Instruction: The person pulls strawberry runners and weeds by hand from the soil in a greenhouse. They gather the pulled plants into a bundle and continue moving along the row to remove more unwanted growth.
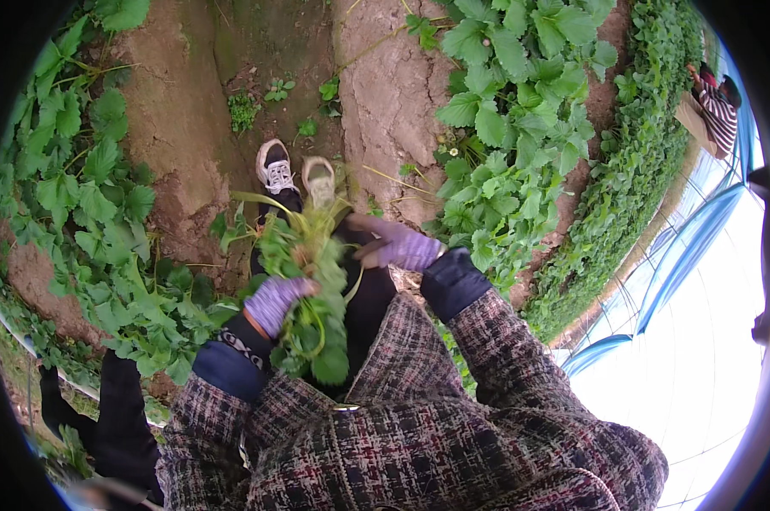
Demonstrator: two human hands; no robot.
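Note:
My left hand [281, 304], in a purple knit fingerless glove, grips a leafy bunch of strawberry plants [330, 281]. Pale stems and a brown tangle show at the middle of the bunch, and leaves hang down towards my lap. Motion blurs part of it. To the right of the bunch is my right hand [401, 246], gloved the same way. Its fingers point left towards the stems and look apart, with nothing visible between them. Below both hands are my dark trousers [369, 319].
Strawberry rows grow on soil beds to the left [97, 198] and right [500, 115]. My shoes [276, 167] stand in the furrow [282, 57] between them. A person in a striped top [720, 121] is far right; another person's dark-trousered legs [120, 415] are lower left. Plastic sheeting [691, 268] rises at right.

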